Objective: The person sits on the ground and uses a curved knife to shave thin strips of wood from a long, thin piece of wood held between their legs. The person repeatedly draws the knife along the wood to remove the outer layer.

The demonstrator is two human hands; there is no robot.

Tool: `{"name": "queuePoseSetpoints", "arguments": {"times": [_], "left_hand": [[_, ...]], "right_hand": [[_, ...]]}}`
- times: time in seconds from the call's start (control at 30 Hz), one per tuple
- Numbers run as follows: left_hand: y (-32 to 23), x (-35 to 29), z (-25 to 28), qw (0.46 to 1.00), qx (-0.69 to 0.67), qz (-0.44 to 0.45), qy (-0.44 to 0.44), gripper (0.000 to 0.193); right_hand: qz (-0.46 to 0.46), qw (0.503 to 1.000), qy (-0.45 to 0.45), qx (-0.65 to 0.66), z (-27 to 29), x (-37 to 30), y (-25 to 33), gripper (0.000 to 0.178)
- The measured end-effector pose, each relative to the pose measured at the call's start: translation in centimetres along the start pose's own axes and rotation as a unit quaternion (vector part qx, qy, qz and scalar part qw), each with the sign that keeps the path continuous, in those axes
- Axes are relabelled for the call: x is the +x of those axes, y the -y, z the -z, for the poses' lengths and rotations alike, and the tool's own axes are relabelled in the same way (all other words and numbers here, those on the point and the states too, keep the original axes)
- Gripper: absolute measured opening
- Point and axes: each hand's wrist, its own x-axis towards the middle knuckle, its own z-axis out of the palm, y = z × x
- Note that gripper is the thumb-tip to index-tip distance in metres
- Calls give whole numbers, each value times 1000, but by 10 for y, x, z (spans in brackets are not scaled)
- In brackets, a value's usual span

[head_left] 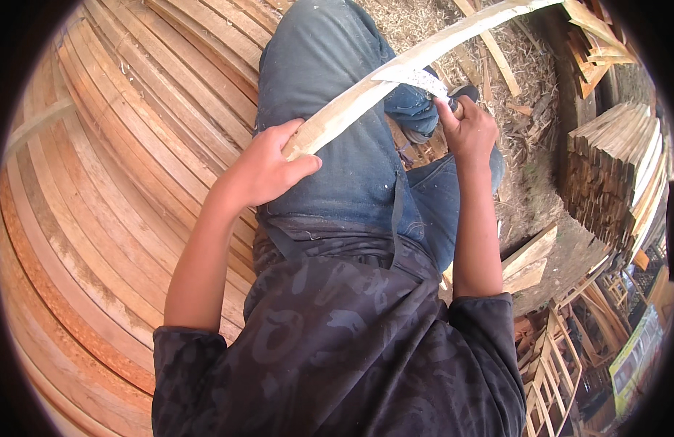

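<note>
A long pale wooden strip [351,109] lies across my raised thigh, its near end in my left hand [268,169] and its far end reaching to the upper right. My left fingers and thumb wrap round that end. In my right hand [469,125] is the handle of a knife [413,79] with a broad, light blade that looks speckled. The blade's tip overlaps the strip about midway along its length; whether it cuts into the wood cannot be made out. My right fist hides most of the handle.
Long reddish-brown boards [111,204] lie side by side at the left. Wood shavings [526,153] cover the ground beyond my legs. At the right stands a stack of cut wood strips [606,167], with a slatted wooden frame [555,364] lower down.
</note>
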Motion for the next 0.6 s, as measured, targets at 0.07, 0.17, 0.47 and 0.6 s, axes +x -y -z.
{"name": "queuePoseSetpoints", "arguments": {"times": [0.07,0.17,0.47,0.6], "left_hand": [[2,0,0,1000,-5,8,6,43],[2,-3,3,1000,-6,17,15,44],[1,2,0,999,-10,39,13,45],[2,0,2,999,-8,28,23,42]], "right_hand": [[-22,1000,-19,-2,-5,-1,-3,55],[-277,960,-16,27,1,7,-67,65],[-208,968,45,129,42,-24,-57,61],[-85,981,136,106,29,-26,36,58]]}}
